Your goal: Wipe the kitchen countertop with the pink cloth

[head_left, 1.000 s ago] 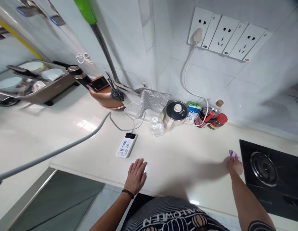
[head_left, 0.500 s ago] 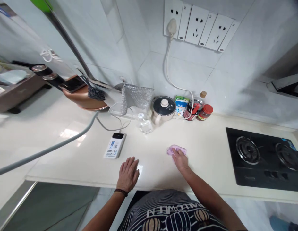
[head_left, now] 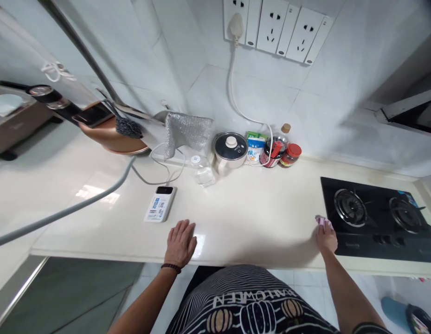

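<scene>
My right hand (head_left: 327,239) is closed on a crumpled pink cloth (head_left: 324,222), close against the left edge of the black gas stove (head_left: 361,243). Part of the cloth is hidden under the fingers. My left hand (head_left: 181,243) lies flat on the pale countertop (head_left: 250,211) near its front edge, holding nothing, with a dark bead bracelet at the wrist. Just beyond that hand, to the left, lies a white power bank (head_left: 160,205) with a cable plugged into it.
Along the wall stand a clear bottle (head_left: 203,172), a lidded electric pot (head_left: 230,150), a seasoning packet (head_left: 254,148) and a red-lidded jar (head_left: 290,155). A silvery cloth (head_left: 187,132) hangs behind the bottle. At left, a grey hose (head_left: 79,202) crosses the counter.
My right hand has slid the pink cloth rightward across the counter, from the middle to the stove's edge. My left hand has stayed flat in place. The view has shifted slightly.
</scene>
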A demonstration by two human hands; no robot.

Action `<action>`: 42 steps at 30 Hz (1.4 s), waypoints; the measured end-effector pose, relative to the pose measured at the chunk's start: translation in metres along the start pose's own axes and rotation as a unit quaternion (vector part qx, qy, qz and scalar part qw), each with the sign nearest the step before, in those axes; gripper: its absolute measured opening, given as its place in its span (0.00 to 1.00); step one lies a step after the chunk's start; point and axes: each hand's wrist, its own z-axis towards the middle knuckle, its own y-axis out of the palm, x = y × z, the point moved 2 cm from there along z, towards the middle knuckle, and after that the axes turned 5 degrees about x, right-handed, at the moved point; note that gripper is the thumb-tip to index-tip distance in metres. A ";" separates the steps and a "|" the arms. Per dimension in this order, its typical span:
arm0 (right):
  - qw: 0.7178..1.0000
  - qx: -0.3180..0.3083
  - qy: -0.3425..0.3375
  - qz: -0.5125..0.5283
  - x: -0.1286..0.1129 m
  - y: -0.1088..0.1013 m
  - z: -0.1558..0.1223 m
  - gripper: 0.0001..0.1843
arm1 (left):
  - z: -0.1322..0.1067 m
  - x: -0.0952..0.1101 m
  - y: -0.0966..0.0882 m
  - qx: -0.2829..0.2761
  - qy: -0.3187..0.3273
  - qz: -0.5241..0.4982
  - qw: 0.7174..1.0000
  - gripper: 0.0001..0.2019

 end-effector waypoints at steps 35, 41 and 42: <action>0.969 -0.025 -0.235 0.079 -0.006 0.050 -0.178 0.25 | 0.001 0.000 0.001 0.000 0.025 -0.014 1.000 0.26; 0.875 -0.105 -0.464 0.090 -0.093 0.070 -0.260 0.26 | 0.002 0.000 0.000 -0.004 0.027 -0.022 0.999 0.27; 0.870 -0.112 -0.471 0.088 -0.095 0.070 -0.262 0.25 | 0.002 0.000 0.000 -0.006 0.027 -0.023 0.999 0.27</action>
